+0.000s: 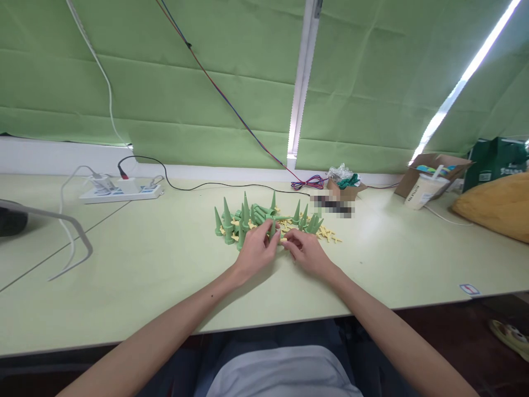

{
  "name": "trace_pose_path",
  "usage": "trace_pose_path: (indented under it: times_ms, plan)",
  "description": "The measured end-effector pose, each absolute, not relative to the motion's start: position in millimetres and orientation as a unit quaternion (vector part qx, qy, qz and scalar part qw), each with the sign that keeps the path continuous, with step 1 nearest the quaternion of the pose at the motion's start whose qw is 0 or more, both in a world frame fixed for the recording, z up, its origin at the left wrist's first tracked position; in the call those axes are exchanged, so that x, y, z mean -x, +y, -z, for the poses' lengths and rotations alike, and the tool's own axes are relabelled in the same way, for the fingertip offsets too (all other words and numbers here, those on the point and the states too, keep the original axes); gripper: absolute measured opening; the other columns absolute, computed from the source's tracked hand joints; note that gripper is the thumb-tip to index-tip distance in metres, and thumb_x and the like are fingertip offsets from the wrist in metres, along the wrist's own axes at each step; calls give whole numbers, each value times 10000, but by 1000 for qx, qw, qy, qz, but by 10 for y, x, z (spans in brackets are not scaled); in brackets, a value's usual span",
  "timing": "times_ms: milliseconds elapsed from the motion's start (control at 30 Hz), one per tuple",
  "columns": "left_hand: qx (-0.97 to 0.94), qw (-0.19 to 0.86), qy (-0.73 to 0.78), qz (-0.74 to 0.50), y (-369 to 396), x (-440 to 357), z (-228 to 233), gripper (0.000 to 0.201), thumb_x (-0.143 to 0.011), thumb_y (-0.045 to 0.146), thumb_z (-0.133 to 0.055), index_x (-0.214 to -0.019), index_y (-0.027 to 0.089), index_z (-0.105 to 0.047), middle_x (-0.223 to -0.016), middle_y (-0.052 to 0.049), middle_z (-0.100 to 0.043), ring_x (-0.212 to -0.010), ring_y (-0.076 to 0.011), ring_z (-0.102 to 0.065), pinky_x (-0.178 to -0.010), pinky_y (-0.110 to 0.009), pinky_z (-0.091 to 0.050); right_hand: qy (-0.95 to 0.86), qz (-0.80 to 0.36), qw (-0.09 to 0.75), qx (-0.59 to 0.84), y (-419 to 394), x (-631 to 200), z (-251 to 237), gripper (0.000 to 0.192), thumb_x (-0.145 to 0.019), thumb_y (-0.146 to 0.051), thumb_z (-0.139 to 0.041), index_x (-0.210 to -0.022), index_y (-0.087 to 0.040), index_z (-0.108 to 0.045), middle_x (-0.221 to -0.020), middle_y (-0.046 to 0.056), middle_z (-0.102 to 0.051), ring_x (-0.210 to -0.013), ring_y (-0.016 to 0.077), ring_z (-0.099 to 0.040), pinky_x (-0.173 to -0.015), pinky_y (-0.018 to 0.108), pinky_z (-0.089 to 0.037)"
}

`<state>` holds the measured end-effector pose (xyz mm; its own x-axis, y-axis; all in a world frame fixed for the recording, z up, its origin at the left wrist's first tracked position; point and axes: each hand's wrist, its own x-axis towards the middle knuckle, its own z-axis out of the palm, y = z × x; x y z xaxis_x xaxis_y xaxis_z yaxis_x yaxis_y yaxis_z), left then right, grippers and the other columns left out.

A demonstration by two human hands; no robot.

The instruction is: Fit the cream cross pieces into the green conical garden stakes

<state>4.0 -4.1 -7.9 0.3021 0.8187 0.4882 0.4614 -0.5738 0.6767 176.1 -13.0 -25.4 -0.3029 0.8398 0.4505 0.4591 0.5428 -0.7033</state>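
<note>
My left hand [259, 243] is closed around a green plastic cone [273, 229] that points upward. Close beside it, my right hand [305, 248] pinches a small yellow plastic piece [284, 240] against the lower part of that cone. Whether the two parts are joined I cannot tell. Several green cones [228, 220] stand upright to the left of my hands, some with yellow bits at their sides. More green cones [262, 211] lie in a heap behind my hands. Small yellow pieces [328, 234] are scattered behind and to the right of my right hand.
A white power strip [122, 191] with plugs and cables is at the back left. At the back stands a small cardboard box [345, 190] with plastic wrap. A drink cup [424, 190] and a larger box [407, 176] stand at right, near a yellow cushion [496, 207].
</note>
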Motion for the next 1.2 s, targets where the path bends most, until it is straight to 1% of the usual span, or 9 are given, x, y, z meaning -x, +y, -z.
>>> trace_pose_path:
  times_ms: [200,267,400,467,600,733,933,1100,1200]
  plan:
    - [-783,205,417,-414,-34,-34,85,136,-914,322,-453,-915,202,-517,-642,48,-518,-453,-76,-382,-493,-209,-327,-777,-230,398,430,-124,-1760,252,218,-948,-321,-473,-785,-196,-546,-581,-24,-544,-526,124,-481,-553,239,-375]
    - [-782,204,418,-414,-33,-35,88,135,-913,322,-455,-919,202,-518,-644,47,-522,-450,-77,-383,-493,-211,-329,-777,-234,396,429,-115,-1763,267,210,-949,-340,-475,-826,-195,-565,-597,-24,-546,-530,123,-481,-550,237,-373]
    - [-783,204,413,-418,-32,-39,91,138,-911,318,-455,-934,200,-523,-670,40,-546,-444,-75,-382,-493,-213,-331,-777,-233,402,425,-99,-1778,295,156,-909,-326,-545,-982,-193,-582,-678,-13,-578,-555,126,-500,-562,238,-392]
    - [-784,205,411,-418,-31,-40,92,140,-911,317,-455,-936,199,-524,-670,38,-547,-446,-77,-387,-493,-215,-333,-780,-230,402,420,-95,-1785,299,139,-898,-300,-557,-988,-196,-577,-715,-4,-594,-565,127,-510,-578,243,-406]
    - [-787,201,411,-415,-28,-41,91,140,-910,318,-452,-920,199,-525,-646,42,-525,-452,-81,-388,-496,-216,-335,-784,-221,407,413,-94,-1788,298,86,-904,-277,-540,-927,-201,-571,-714,-2,-588,-570,130,-503,-587,249,-412]
    - [-790,195,408,-413,-25,-40,92,139,-910,312,-452,-910,198,-530,-643,40,-523,-460,-81,-382,-497,-216,-335,-788,-202,411,411,-94,-1782,302,84,-907,-276,-538,-881,-203,-567,-678,-12,-557,-573,133,-479,-578,247,-389]
    - [-797,194,401,-408,-30,-36,91,151,-914,312,-453,-918,189,-541,-724,15,-585,-484,-80,-413,-498,-217,-337,-801,-175,397,412,-106,-1782,292,159,-939,-288,-495,-824,-199,-558,-664,-13,-548,-592,138,-478,-592,252,-357]
    - [-797,192,401,-409,-40,-38,89,153,-921,311,-451,-927,188,-542,-747,9,-599,-484,-79,-411,-496,-219,-332,-810,-175,379,412,-108,-1779,276,284,-971,-285,-431,-706,-197,-487,-624,-18,-531,-566,128,-475,-585,250,-342]
    - [-798,187,402,-407,-37,-38,95,150,-920,305,-451,-929,188,-544,-719,16,-586,-480,-82,-409,-499,-221,-333,-812,-177,371,415,-106,-1774,277,317,-981,-292,-408,-687,-197,-481,-621,-16,-536,-567,129,-482,-586,252,-345]
